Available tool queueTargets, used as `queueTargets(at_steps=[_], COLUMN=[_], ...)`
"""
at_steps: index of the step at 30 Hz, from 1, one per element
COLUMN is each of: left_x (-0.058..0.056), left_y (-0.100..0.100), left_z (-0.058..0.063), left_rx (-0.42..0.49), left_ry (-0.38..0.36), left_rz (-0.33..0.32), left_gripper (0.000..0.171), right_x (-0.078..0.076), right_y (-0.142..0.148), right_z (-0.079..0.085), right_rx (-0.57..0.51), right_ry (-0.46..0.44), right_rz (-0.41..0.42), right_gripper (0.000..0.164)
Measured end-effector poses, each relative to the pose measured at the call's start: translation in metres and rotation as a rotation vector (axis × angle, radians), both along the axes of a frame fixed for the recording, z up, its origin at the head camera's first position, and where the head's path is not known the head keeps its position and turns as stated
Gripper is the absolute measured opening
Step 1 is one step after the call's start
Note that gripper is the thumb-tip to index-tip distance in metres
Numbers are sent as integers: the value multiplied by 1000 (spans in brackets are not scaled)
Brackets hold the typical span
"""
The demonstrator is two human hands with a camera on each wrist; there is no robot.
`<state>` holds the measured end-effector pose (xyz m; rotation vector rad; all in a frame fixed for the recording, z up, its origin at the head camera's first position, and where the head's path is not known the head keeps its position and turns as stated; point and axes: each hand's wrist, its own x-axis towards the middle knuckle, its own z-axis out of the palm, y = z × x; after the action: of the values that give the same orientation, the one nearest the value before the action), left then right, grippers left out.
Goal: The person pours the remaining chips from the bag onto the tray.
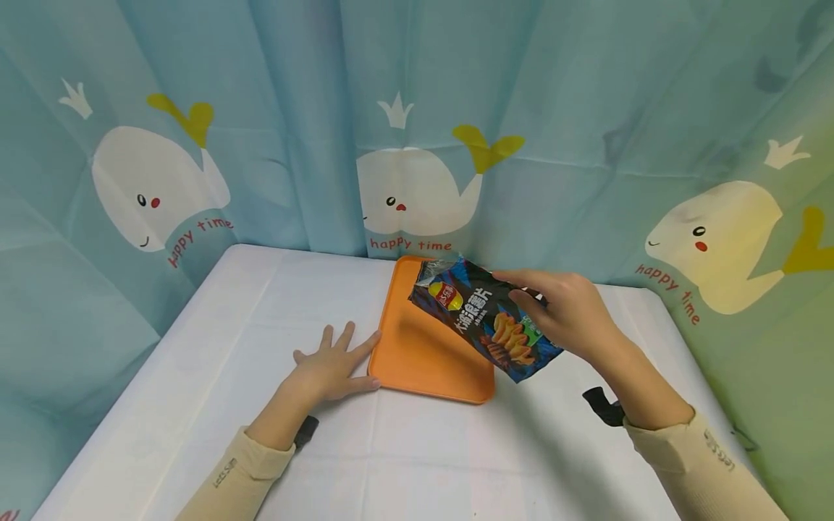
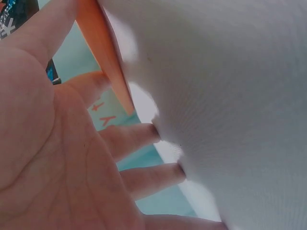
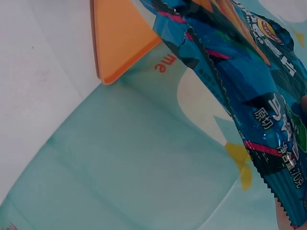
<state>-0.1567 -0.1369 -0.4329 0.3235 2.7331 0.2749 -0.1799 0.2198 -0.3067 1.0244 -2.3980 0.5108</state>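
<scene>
A dark blue and black bag of potato chips is held by its right side in my right hand, tilted over the right part of an orange tray. In the right wrist view the chip bag shows its crimped edge, with the tray's corner behind it. My left hand is spread on the white tabletop, its thumb and index fingertip right at the tray's left edge. The left wrist view shows the palm with fingers straight and the tray rim beside them.
The tray lies on a white-covered table. A blue-green curtain printed with whales hangs close behind the table and along both sides. A black strap end sticks out at the right wrist.
</scene>
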Motion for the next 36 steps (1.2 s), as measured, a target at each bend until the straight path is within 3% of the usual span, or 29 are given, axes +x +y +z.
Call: queueTargets(at_steps=[15, 25, 36], left_x=[-2, -2, 0], left_y=[2, 1, 0], left_z=[-1, -1, 2], left_rx=[-20, -11, -3], left_ry=[0, 4, 19], left_rz=[7, 2, -12], left_gripper=[87, 87, 86], right_x=[-5, -5, -8], right_y=[-9, -14, -24], right_z=[12, 23, 35], right_rx=[128, 232, 350], right_ry=[-62, -154, -214], right_rz=[-9, -58, -59], right_gripper=[35, 35, 34])
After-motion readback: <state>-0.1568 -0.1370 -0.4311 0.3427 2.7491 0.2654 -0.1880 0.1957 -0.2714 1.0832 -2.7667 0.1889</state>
